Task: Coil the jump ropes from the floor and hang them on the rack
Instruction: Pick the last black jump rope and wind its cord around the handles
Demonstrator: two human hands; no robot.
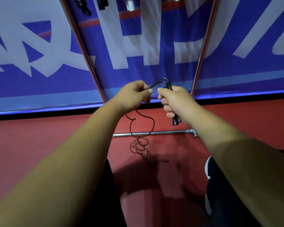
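My right hand (175, 102) grips the two black handles (176, 121) of a jump rope, held together and upright. A short arc of the thin dark cord (161, 80) runs from the handle tops to my left hand (134, 94), which pinches it. Below my left hand the cord (152, 123) hangs in a loop and ends in a loose tangle (140, 147) on the red floor. The rack's two slanted metal posts (82, 45) rise on either side of my hands. Handles of other ropes (84, 7) hang at the top of the rack.
The rack's chrome base bar (154, 133) lies across the floor just behind the tangle. A blue banner with large white letters (138, 46) stands behind the rack. My black-clad legs and a shoe (208, 176) are at the bottom edge.
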